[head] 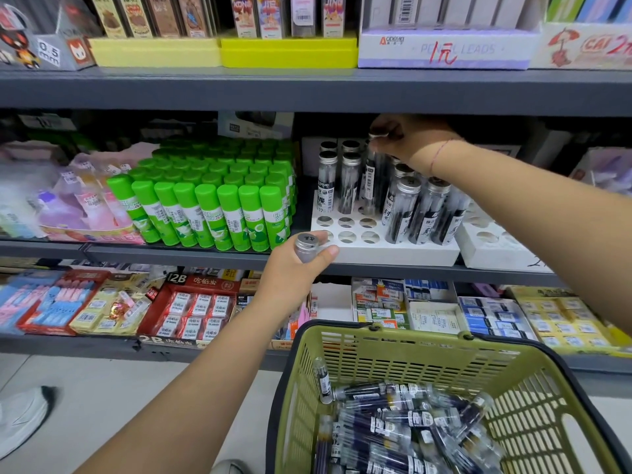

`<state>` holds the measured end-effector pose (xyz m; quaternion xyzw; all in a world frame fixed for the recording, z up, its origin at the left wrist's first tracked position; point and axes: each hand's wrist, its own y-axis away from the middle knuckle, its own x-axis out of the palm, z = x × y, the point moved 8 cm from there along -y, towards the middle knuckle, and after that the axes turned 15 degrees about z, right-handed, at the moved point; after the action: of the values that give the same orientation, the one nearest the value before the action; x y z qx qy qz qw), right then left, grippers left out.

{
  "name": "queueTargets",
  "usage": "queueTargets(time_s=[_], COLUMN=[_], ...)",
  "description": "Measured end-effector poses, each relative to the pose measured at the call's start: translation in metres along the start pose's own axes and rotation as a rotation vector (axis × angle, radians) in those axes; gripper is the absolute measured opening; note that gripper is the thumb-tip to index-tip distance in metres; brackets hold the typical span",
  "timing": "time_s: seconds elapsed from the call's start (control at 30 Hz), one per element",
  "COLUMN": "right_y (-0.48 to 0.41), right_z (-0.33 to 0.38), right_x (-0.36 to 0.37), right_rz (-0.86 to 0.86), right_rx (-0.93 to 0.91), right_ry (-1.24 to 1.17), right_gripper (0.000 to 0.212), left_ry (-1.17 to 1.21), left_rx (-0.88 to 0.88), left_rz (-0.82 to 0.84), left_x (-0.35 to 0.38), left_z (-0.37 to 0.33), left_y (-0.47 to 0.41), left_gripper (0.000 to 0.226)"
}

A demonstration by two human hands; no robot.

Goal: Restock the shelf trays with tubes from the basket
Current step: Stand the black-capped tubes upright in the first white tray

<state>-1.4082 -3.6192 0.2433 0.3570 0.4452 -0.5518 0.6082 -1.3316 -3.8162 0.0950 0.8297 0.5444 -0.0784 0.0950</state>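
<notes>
A white tray (376,249) with round holes sits on the middle shelf; several clear tubes with silver caps (345,179) stand in its back and right holes, and the front-left holes are bare. My right hand (407,138) grips the cap of a tube (371,176) that stands in a back-row hole. My left hand (297,268) holds another silver-capped tube (306,246) upright in front of the tray's left corner. The green basket (393,350) at lower right holds several loose tubes (403,425).
Green glue sticks (212,200) stand packed left of the tray. A second white tray (485,248) sits to its right. The shelf above (307,92) hangs low over the tubes. Eraser boxes (191,306) fill the shelf below. A shoe (24,415) is on the floor at left.
</notes>
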Motion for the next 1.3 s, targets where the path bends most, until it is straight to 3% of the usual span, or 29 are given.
queueTargets(time_s=[0.5,0.83,0.93,1.0,1.1,1.3], right_y=[-0.003,0.005,0.028,0.047,0.067,0.067], right_z=[-0.003,-0.005,0.027,0.060,0.090,0.091], right_x=[0.009,0.008,0.008,0.025,0.060,0.076], right_rz=[0.002,0.085,0.007,0.096,0.330,0.396], right_rx=[-0.051,0.012,-0.125,-0.282,-0.367,-0.347], right_ry=[0.035,0.107,0.077,-0.056,-0.249,-0.337], right_gripper=[0.029,0.025,0.024,0.024,0.026,0.023], left_ry=[0.010,0.017,0.034,0.032,-0.012,-0.065], left_rx=[-0.002,0.013,0.038,0.054,0.076,0.112], left_rz=[-0.015,-0.052,-0.110,-0.148,-0.132,-0.059], left_x=[0.000,-0.003,-0.008,-0.009,-0.003,0.007], left_z=[0.000,-0.007,-0.015,-0.021,-0.033,-0.041], left_y=[0.000,0.002,0.006,0.008,0.008,0.008], left_gripper=[0.031,0.022,0.016,0.018,0.024,0.038])
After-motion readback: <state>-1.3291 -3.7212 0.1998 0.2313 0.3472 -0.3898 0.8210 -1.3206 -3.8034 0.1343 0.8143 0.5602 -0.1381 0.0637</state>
